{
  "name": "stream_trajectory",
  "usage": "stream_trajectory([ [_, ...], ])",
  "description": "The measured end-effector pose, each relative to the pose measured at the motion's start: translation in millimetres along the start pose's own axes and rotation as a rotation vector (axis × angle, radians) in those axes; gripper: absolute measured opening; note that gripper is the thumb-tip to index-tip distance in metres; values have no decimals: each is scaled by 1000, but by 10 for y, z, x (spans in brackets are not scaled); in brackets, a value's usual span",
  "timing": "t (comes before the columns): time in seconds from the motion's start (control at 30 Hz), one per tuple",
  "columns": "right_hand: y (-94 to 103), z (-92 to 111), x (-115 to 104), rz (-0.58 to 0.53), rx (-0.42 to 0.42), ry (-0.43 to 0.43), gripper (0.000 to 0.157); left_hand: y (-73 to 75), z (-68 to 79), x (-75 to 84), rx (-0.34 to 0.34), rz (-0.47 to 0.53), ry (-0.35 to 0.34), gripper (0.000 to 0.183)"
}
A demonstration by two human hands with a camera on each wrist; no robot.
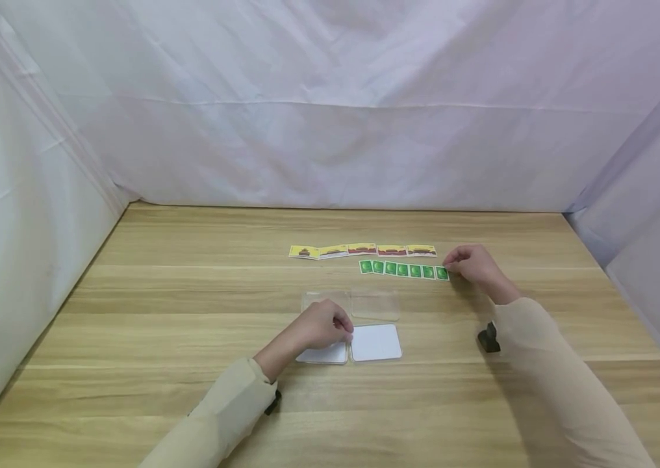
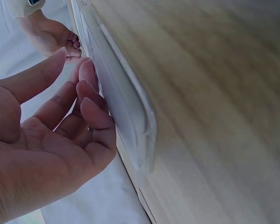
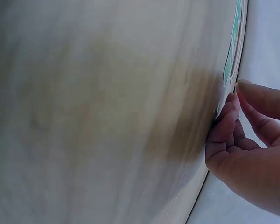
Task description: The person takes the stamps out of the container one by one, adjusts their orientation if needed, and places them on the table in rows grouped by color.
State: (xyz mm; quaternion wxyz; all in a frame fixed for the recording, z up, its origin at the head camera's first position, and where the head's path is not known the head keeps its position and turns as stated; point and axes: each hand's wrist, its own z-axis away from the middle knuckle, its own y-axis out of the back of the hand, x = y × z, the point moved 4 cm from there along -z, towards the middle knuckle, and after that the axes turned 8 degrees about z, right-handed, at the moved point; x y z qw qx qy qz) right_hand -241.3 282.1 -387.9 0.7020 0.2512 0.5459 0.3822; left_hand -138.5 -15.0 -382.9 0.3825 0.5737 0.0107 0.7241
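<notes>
A row of several small green stamps with white borders lies on the table. At its right end my right hand pinches the edge of the last green stamp between thumb and forefinger. In the right wrist view that hand has its other fingers curled low by the table, beside the green stamps. My left hand hangs loosely curled over a clear case with a white insert, thumb apart from the fingers in the left wrist view. A second white insert lies right of it.
Behind the green row runs a row of several yellow and red stamps with buildings printed on them. Clear lids extend behind the white inserts. The wooden table is bounded by white cloth at the back and sides.
</notes>
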Motion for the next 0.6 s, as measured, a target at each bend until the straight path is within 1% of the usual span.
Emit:
stream_trajectory([
  [0.1,4,24,12,-1,-3,5,17,2,9,1,0,-6,-6,4],
  [0.27,16,59,45,-42,-2,22,23,8,27,16,-7,-13,-14,4],
  [0.4,38,80,89,-81,-19,34,26,49,17,2,-19,0,-1,4],
  [0.5,64,119,102,-133,-34,43,29,154,15,-28,-5,27,0,5],
  [0.6,107,188,101,-162,-41,48,34,336,33,-67,37,58,-8,10],
])
